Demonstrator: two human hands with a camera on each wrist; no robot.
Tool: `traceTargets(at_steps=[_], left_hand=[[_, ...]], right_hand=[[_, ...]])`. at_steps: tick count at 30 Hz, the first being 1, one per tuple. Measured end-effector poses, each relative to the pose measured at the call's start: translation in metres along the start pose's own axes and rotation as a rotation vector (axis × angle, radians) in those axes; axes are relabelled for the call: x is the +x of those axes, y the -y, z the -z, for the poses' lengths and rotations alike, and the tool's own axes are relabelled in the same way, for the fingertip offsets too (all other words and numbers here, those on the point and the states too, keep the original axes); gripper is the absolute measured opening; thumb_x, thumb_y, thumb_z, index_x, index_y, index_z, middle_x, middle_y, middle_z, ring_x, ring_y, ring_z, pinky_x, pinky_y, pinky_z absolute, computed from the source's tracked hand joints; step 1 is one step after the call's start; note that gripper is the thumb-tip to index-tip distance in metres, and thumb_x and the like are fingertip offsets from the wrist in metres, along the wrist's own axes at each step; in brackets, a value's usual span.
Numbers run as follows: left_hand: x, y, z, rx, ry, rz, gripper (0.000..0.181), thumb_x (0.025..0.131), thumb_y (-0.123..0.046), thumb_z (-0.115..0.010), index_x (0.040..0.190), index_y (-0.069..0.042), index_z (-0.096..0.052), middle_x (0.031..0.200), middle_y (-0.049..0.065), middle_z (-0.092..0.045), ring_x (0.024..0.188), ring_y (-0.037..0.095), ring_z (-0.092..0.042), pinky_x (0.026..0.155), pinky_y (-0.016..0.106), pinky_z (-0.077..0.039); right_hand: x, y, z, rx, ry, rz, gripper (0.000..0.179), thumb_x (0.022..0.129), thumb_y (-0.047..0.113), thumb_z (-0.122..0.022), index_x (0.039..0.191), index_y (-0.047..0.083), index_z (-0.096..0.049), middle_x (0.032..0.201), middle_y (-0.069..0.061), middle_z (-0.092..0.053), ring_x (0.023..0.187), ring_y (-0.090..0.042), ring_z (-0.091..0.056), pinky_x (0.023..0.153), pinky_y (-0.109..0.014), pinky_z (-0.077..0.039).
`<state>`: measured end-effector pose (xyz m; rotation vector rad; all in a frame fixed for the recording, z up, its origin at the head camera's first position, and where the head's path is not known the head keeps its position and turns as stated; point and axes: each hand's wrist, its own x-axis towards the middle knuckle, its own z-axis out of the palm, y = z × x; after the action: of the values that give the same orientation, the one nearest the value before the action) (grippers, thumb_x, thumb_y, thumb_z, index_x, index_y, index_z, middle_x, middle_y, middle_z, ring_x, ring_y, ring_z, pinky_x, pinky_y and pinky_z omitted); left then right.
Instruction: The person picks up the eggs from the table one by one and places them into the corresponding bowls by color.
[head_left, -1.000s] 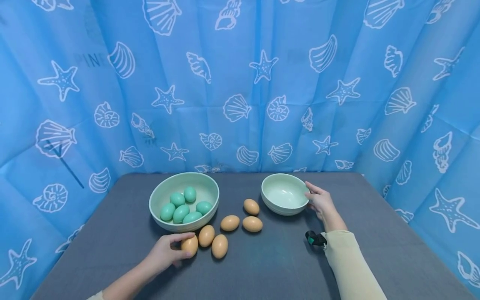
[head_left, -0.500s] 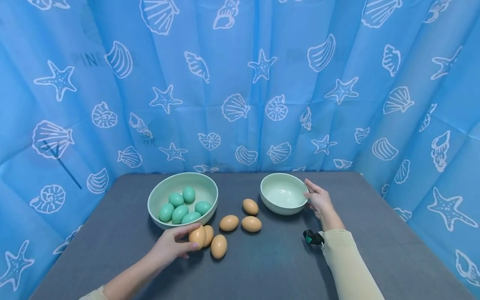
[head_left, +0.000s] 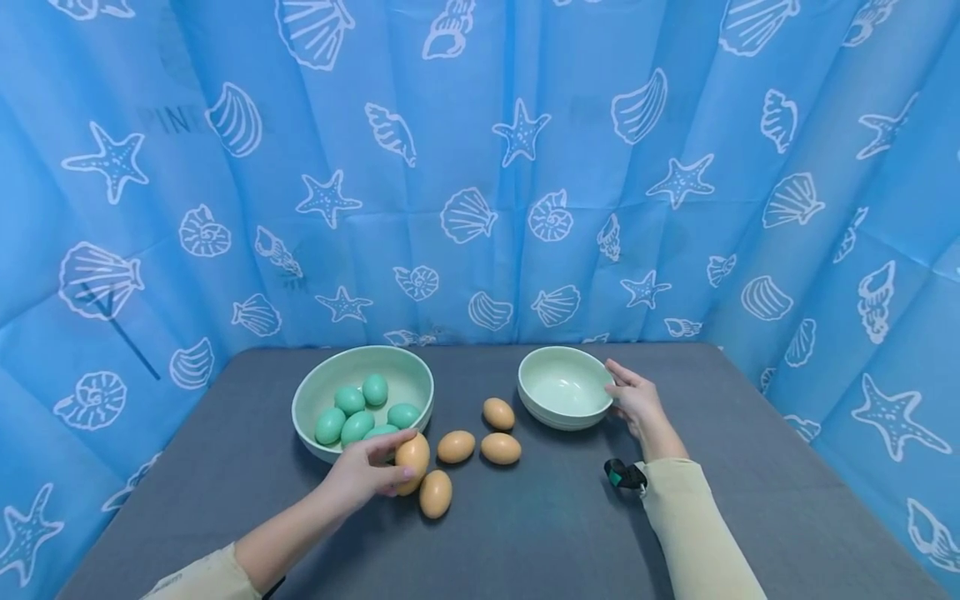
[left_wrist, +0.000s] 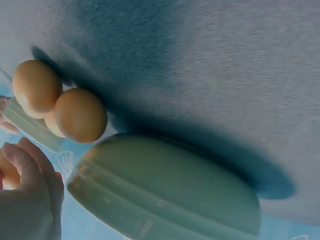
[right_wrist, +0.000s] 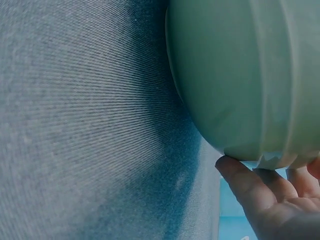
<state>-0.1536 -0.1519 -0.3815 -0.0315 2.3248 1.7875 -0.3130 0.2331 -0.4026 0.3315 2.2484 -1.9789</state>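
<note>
My left hand [head_left: 358, 478] pinches a brown egg [head_left: 413, 456] between thumb and fingers, raised above the table by the front right of the large green bowl [head_left: 313, 442]. Several green eggs [head_left: 357, 427] lie in that bowl. Partly hidden behind the held egg is another brown egg, and a further brown egg [head_left: 436, 494] rests just right of it. At the small pale green bowl [head_left: 564, 423], my right hand [head_left: 639, 407] holds the right side. In the right wrist view its fingers [right_wrist: 247, 187] bear on the outer wall; no egg shows inside.
Three brown eggs [head_left: 456, 447] lie on the grey table [head_left: 540, 525] between the two bowls. A black strap [head_left: 625, 475] hangs by the right sleeve. Behind the table hangs a blue curtain [head_left: 420, 208] with white shell prints.
My left hand has lifted its brown egg off the table and carried it right and away from me, past the neighbouring egg. The right hand stays at the small bowl.
</note>
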Motion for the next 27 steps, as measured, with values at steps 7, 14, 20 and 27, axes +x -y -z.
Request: traceTargets(at_steps=[7,14,20,27], left_hand=[[0.006,-0.007,-0.004,-0.052,-0.009,-0.004,0.061,0.091,-0.007,-0.073,0.147,-0.005,-0.051,0.148,0.023,-0.05,0.096,0.02,-0.063,0.071,0.033,-0.053],[0.021,-0.016,-0.017,-0.061,-0.043,-0.002,0.056,0.093,-0.006,-0.07,0.146,-0.009,-0.054,0.151,0.023,-0.047,0.096,0.02,-0.071,0.075,0.036,-0.058],[0.031,-0.022,-0.026,-0.038,-0.034,-0.026,0.053,0.094,-0.008,-0.069,0.146,-0.01,-0.054,0.153,0.022,-0.045,0.106,0.025,-0.069,0.08,0.043,-0.059],[0.039,-0.029,-0.036,-0.035,-0.014,-0.031,0.054,0.094,-0.008,-0.07,0.146,-0.012,-0.054,0.152,0.019,-0.047,0.134,0.037,-0.05,0.083,0.042,-0.059]], right_hand=[[0.002,0.0,-0.004,-0.07,-0.001,0.006,0.057,0.105,0.003,-0.044,0.159,0.016,-0.029,0.164,-0.007,-0.023,0.149,-0.033,-0.031,0.076,-0.023,-0.053],[0.001,-0.001,-0.001,-0.094,-0.017,0.003,0.056,0.105,0.005,-0.046,0.158,0.018,-0.031,0.164,-0.006,-0.026,0.103,-0.015,-0.063,0.059,-0.024,-0.041],[-0.002,-0.001,0.0,-0.104,-0.017,0.003,0.056,0.106,0.007,-0.046,0.158,0.018,-0.031,0.164,-0.006,-0.025,0.076,-0.004,-0.053,0.059,-0.024,-0.04],[-0.001,-0.001,0.002,-0.094,-0.019,0.011,0.056,0.106,0.006,-0.046,0.158,0.017,-0.03,0.164,-0.006,-0.025,0.121,-0.023,-0.055,0.064,-0.026,-0.045]])
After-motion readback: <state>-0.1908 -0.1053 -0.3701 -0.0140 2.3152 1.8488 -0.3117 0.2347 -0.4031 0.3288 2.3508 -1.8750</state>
